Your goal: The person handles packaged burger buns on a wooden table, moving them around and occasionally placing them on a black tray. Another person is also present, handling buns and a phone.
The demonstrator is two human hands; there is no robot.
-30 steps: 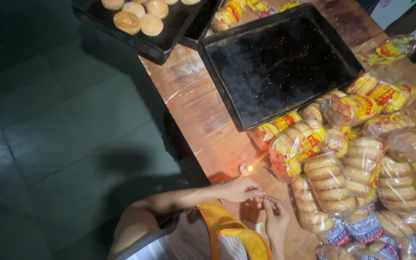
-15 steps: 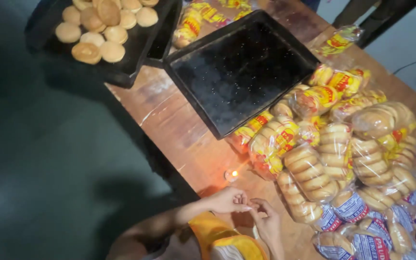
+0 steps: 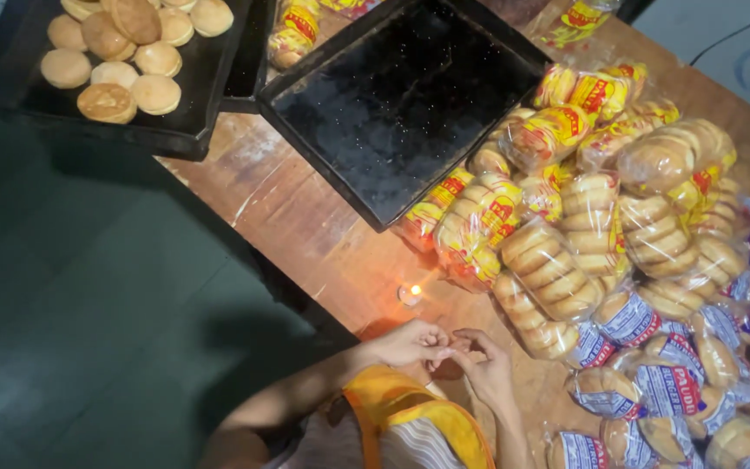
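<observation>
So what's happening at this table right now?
A person's left hand and right hand meet fingertip to fingertip at the edge of a wooden table, just below a small lit candle. What they pinch is too small to tell. Bagged buns are piled to the right. An empty black baking tray lies behind, and another tray holds loose buns.

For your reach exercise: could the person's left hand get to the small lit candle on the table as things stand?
Probably yes. The left hand sits close to the lit candle, with only bare wooden table between them; the bagged buns lie off to the side.
</observation>
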